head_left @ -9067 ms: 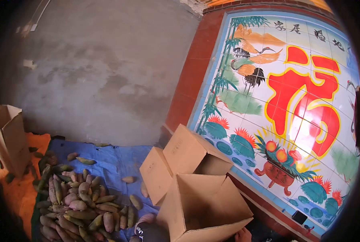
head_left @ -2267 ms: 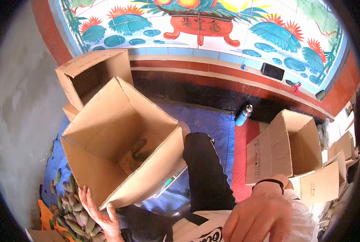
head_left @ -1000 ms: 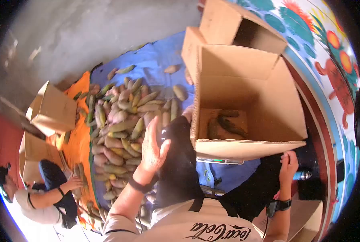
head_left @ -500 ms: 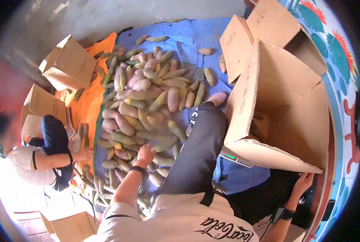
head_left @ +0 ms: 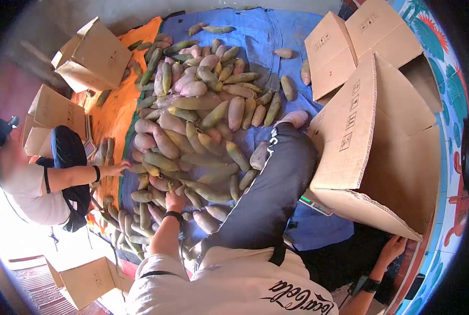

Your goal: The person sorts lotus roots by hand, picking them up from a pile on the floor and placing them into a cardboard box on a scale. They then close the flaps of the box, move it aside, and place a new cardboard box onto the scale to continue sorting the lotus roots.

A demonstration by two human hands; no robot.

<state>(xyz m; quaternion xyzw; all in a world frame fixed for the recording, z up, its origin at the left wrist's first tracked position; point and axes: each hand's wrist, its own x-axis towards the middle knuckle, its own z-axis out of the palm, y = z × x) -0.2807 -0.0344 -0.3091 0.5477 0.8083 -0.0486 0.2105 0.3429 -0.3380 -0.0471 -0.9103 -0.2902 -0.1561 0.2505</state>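
A heap of long green and pinkish radishes (head_left: 195, 131) lies on a blue sheet in front of me. My left hand (head_left: 174, 201), a black band at its wrist, reaches into the near left part of the heap. Its fingers are closed at the end of a reddish radish (head_left: 162, 183); the contact is partly hidden. On the right, my right hand (head_left: 393, 248) grips the lower corner of a large open cardboard box (head_left: 350, 128), which leans with its mouth to the right. The inside of the box is only partly visible.
Another person (head_left: 32, 184) crouches at the left, a hand stretched to the heap. More cartons (head_left: 95, 58) stand at the left and another carton (head_left: 326, 55) at the back right. Under the large box shows the edge of a scale (head_left: 315, 206). An orange sheet (head_left: 116, 118) adjoins the blue one.
My left hand has moved left within the heap and its fingers have drawn in. The other person's hand has reached farther right. My view has shifted; my right hand stays at the box corner.
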